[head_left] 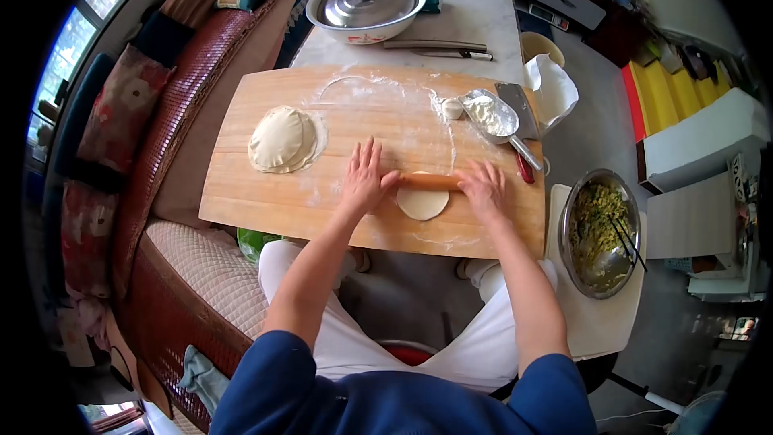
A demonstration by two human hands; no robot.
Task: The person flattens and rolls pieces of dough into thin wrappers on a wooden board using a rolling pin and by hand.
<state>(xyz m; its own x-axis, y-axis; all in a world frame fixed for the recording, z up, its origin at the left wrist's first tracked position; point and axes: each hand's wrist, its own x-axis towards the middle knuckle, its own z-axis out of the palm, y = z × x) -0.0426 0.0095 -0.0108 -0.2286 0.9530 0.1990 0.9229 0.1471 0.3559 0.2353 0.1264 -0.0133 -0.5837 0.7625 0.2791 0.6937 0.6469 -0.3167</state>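
Observation:
A wooden rolling pin lies across a round dough wrapper on the floured wooden board. My left hand rests at the pin's left end, fingers stretched out and spread over the board, thumb touching the pin. At the other end, my right hand bends over the pin, its thumb along the wood. Whatever part of the pin lies beneath the palms is hidden. To the left sits a stack of rolled wrappers, pale and dusted with flour.
A metal scoop of flour, a small dough piece and a cleaver lie at the board's right. Behind stands a lidded basin beside a knife. A steel bowl of chopped filling with chopsticks stands right.

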